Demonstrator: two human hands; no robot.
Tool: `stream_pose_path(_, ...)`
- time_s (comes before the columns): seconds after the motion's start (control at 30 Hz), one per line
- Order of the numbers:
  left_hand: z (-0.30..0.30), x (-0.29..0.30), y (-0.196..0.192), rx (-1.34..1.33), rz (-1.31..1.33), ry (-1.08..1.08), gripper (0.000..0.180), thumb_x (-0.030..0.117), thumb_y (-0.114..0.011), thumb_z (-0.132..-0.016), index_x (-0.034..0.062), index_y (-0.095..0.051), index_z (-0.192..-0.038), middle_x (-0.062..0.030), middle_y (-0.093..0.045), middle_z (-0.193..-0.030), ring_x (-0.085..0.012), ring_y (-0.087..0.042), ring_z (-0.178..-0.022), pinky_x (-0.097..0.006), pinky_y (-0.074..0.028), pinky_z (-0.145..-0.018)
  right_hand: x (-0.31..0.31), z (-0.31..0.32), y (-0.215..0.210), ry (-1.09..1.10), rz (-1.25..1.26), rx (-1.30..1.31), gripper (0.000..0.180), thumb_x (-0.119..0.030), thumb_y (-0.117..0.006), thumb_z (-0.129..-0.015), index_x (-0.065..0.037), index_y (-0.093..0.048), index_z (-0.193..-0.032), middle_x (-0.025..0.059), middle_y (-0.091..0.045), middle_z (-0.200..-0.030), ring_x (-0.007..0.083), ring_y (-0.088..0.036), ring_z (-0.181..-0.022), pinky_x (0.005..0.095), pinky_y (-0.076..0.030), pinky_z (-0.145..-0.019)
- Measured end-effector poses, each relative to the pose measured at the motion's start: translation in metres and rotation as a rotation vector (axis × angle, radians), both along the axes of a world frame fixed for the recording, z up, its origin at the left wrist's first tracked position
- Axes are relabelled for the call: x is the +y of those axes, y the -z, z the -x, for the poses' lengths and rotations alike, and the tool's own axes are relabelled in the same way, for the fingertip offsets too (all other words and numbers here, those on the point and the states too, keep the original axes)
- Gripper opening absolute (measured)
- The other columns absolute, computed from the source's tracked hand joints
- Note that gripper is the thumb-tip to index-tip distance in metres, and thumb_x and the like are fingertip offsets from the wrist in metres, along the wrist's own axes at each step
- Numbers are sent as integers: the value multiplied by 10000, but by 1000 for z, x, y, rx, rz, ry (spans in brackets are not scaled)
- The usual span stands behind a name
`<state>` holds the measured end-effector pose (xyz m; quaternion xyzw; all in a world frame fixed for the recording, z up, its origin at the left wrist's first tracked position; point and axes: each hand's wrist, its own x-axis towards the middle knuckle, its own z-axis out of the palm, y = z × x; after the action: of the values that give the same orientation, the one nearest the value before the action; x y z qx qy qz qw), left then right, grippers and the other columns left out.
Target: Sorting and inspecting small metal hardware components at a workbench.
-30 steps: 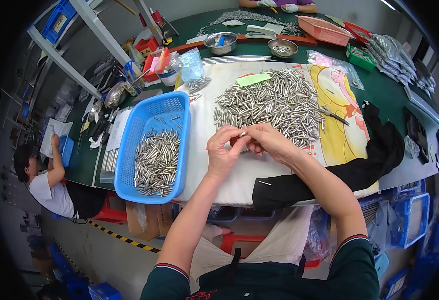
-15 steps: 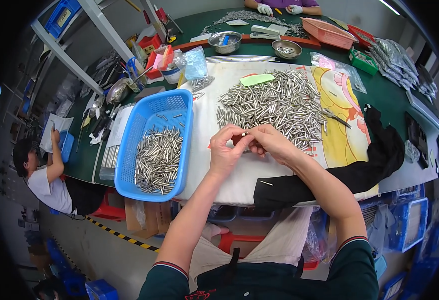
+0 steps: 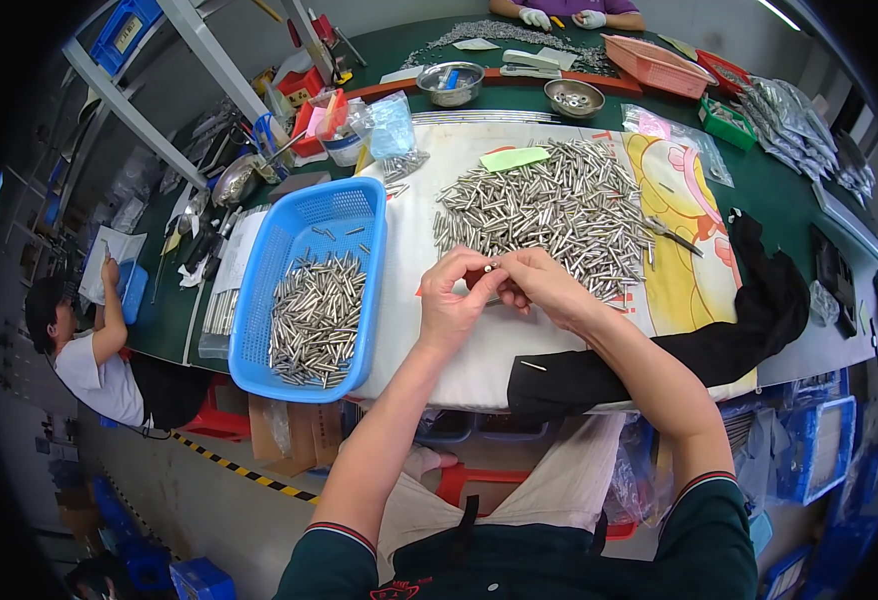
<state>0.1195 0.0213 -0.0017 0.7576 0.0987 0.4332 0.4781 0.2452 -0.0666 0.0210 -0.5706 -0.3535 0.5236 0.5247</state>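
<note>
Here a small metal pin [image 3: 492, 268] is pinched between the fingertips of the left hand [image 3: 456, 300] and right hand [image 3: 539, 285], above the white sheet [image 3: 459, 340] on the tabletop [image 3: 789, 200]. Behind lies the pile of pins [image 3: 549, 205]; left, a blue basket [image 3: 304, 285].
</note>
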Motion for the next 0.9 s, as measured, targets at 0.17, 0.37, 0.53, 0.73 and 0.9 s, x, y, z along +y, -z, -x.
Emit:
stream_pose_path(0.17,0,-1,-1,16,-10,-11,108,-36,-670,-742,10,-627,-830,-49,-596,-794,-81,-522,-652,-197,-408,-576,1,-1,3,6,-10,-21,341,-293,-461,-898,-39,-589,-710,0,-502,-584,73,-436,-504,223,-350,-438)
stream_pose_path(0.37,1,-3,-4,9,34,0,104,-38,-669,-739,9,-628,-823,-47,-593,-788,-81,-518,-651,-198,-406,-573,1,0,2,14,-17,-31,327,-279,-470,-894,-38,-586,-705,1,-507,-591,69,-442,-515,223,-351,-441)
stream_pose_path(0.53,-2,-5,-5,-46,-138,-113,125,-42,-665,-741,18,-638,-847,-48,-584,-783,-100,-516,-634,-211,-419,-557,0,2,-3,199,-225,-224,207,-198,-528,-855,-30,-591,-754,-12,-526,-611,44,-451,-515,196,-358,-454)
stream_pose_path(0.73,-4,-2,0,-6,-331,-273,147,-42,-658,-736,11,-647,-873,-76,-627,-852,-155,-599,-674,-257,-485,-576,-4,0,-14,182,-238,-163,167,-187,-623,-786,-23,-618,-758,-22,-558,-643,33,-464,-534,187,-361,-479)
stream_pose_path(0.9,-4,-2,-1,29,-419,-309,153,-49,-657,-715,10,-645,-855,-94,-640,-811,-198,-627,-663,-271,-495,-593,-4,-3,-13,186,-249,-220,164,-152,-627,-762,12,-622,-749,-15,-557,-633,28,-465,-570,191,-372,-487)
